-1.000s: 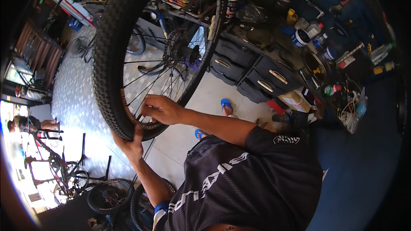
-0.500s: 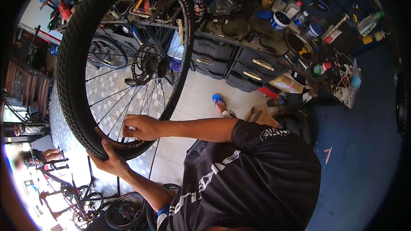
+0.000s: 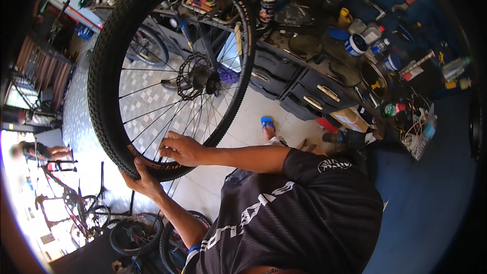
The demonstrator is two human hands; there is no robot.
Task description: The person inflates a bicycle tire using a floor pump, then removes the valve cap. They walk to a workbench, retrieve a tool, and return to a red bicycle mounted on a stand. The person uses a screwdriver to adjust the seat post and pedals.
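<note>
Wheel (image 3: pixel 197 77): it fills the upper left and centre of the frame, tilted, with the hub and brake rotor (image 3: pixel 184 73) facing the camera; what bears its weight beyond the hands cannot be told.
Left hand (image 3: pixel 144 181): grasps the tyre (image 3: pixel 100 81) at its lowest stretch in the picture, thumb on the near sidewall, the other fingers mostly hidden behind it; this grip probably steadies the wheel from its outer edge.
Right hand (image 3: pixel 183 150): sits just inside the rim at lower centre, fingers bent inward beside the spokes; whether they pinch something or only rest there cannot be told. Being so close to the left hand, it likely works on a part of the rim kept still.
Workbench (image 3: pixel 284 38): stands beyond the wheel, at upper centre and right, with a spray can (image 3: pixel 268 6) on it; the wheel seems held forward of it for free room around the spokes.
Change from half a second ago: wheel, hands and bench all appear further right, so the camera has probably turned; both hands stay at the same lower part of the wheel.
Change from one second ago: the wheel sits lower, and more of its upper tyre shows.
</note>
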